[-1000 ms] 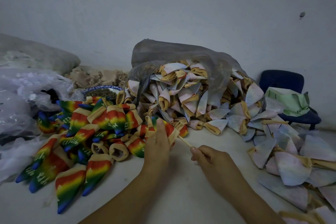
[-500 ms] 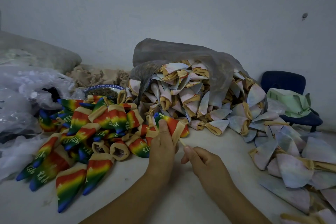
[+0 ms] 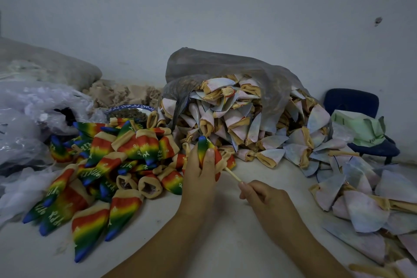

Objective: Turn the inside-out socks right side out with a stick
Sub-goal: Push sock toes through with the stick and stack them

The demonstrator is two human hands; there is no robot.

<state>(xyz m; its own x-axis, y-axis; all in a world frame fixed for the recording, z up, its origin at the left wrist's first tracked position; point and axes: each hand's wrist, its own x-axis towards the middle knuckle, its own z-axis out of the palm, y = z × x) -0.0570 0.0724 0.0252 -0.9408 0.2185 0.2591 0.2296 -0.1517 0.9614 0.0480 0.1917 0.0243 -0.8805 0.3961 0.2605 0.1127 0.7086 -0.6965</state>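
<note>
The left hand (image 3: 198, 181) curls its fingers (image 3: 208, 160) tight round a rainbow sock (image 3: 203, 145), just in front of the grey bag (image 3: 225, 67). The right hand (image 3: 266, 196), near the sock, pinches a thin stick (image 3: 232, 174). The stick's far end touches the sock's open end.

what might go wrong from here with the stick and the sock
1. The right hand pinches the stick only near its end, so it may slip during a push or pull on the sock that the left hand grips.
2. Pushed hard, the stick could poke through the sock's tip.
3. The rainbow pile touches the pale pile, so finished and unfinished socks might get mixed.
</note>
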